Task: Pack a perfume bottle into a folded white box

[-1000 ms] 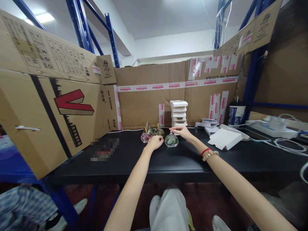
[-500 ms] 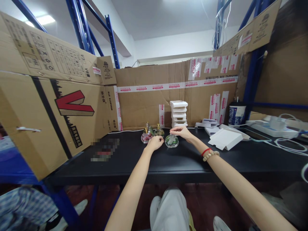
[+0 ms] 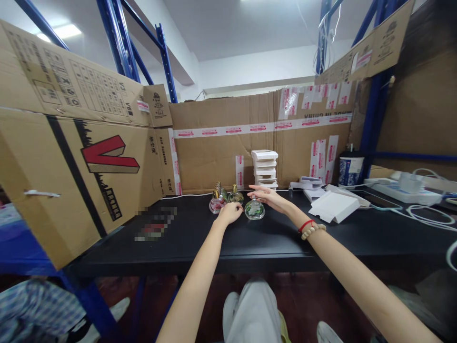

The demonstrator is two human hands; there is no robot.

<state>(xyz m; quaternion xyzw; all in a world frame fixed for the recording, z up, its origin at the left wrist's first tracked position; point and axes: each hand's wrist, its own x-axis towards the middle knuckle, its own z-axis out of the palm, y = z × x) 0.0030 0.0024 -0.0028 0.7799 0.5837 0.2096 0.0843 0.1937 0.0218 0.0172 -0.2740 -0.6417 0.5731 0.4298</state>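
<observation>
A clear glass perfume bottle with green inside (image 3: pixel 254 210) stands upright on the black table (image 3: pixel 271 238). My right hand (image 3: pixel 272 198) is at its neck from the right, with the fingers stretched out and spread apart; they do not grip it. Just left of that bottle my left hand (image 3: pixel 231 212) rests low with curled fingers; whatever they may hold is hidden. Behind and beside the left hand stand a pink perfume bottle with a gold neck (image 3: pixel 216 205) and a yellowish perfume bottle (image 3: pixel 235 195), with more bottles partly hidden behind the pink one.
A stack of white boxes (image 3: pixel 264 169) stands at the back against a cardboard wall (image 3: pixel 214 152). Right of it lie opened white cartons (image 3: pixel 335 205), a lidded cup (image 3: pixel 351 169) and a power strip with cables (image 3: pixel 410 188). A large cardboard panel (image 3: pixel 124 190) borders the left side.
My right hand has let go of the green bottle's top, and its fingers have spread apart. The bottle and my left hand have stayed in place.
</observation>
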